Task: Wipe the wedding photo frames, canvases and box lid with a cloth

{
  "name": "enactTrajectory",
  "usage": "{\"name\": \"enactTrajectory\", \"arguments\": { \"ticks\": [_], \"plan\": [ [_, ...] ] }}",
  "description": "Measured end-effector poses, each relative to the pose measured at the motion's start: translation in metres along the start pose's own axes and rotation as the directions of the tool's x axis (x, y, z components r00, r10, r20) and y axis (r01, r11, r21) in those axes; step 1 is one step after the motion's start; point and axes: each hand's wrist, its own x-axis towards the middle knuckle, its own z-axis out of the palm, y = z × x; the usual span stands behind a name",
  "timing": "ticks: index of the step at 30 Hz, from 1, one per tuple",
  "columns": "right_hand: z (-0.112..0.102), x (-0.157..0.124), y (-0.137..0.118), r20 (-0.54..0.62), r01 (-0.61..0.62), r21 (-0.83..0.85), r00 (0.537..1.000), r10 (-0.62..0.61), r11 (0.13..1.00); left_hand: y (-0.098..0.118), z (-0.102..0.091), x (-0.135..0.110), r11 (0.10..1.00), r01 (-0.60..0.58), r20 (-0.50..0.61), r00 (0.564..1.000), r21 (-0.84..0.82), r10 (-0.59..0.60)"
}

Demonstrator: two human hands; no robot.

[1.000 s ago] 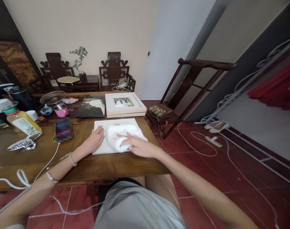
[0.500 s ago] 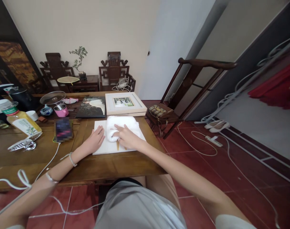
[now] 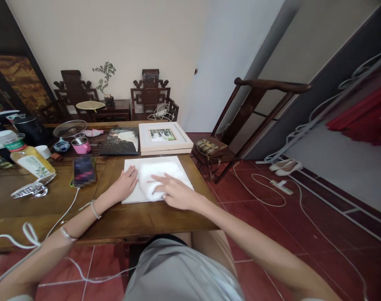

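A folded white cloth (image 3: 149,170) lies on a flat white board (image 3: 183,170) near the right end of the wooden table. My right hand (image 3: 176,191) grips the cloth, its fingers stretched over the top and its thumb at the near edge. On the board's left edge my left hand (image 3: 126,184) rests flat, fingers extended, holding nothing. Just beyond the board sits a pale picture frame (image 3: 141,144) with a small photo in it. The cloth looks slightly blurred.
A dark picture panel (image 3: 119,141), pink mug (image 3: 81,145), pixelated device (image 3: 83,170), silver hair claw (image 3: 36,187) and bottle of yellow liquid (image 3: 29,159) are on the table to the left. A wooden chair (image 3: 249,102) bearing a checked bag (image 3: 207,146) stands right.
My right hand has slid the cloth toward me across the board, covering brown marks that showed near its front edge. My left hand stays in place.
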Motion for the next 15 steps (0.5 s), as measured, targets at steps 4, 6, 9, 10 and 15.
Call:
{"name": "enactTrajectory", "arguments": {
  "ticks": [4, 6, 9, 10, 15],
  "plan": [
    [0.003, 0.032, 0.032, -0.081, -0.056, -0.058, 0.995, 0.051, 0.997, 0.0, 0.001, 0.0, 1.0, 0.0, -0.019, 1.0, -0.018, 0.0],
    [0.004, 0.047, 0.04, -0.109, -0.097, -0.111, 0.99, 0.084, 0.989, -0.001, 0.002, 0.0, 1.0, -0.005, -0.025, 1.0, -0.024, 0.004],
    [0.006, 0.063, 0.042, -0.13, -0.124, -0.192, 0.987, 0.1, 0.974, -0.002, 0.002, 0.0, 0.998, 0.008, -0.043, 0.999, -0.067, -0.011],
    [0.007, 0.067, 0.04, -0.131, -0.125, -0.212, 0.986, 0.098, 0.969, -0.001, 0.002, 0.0, 0.994, 0.023, -0.054, 0.998, -0.103, -0.029],
    [0.014, 0.073, 0.019, -0.095, -0.096, -0.262, 0.993, 0.073, 0.96, 0.002, -0.007, 0.003, 0.913, 0.138, -0.2, 0.953, -0.383, -0.228]
  ]
}}
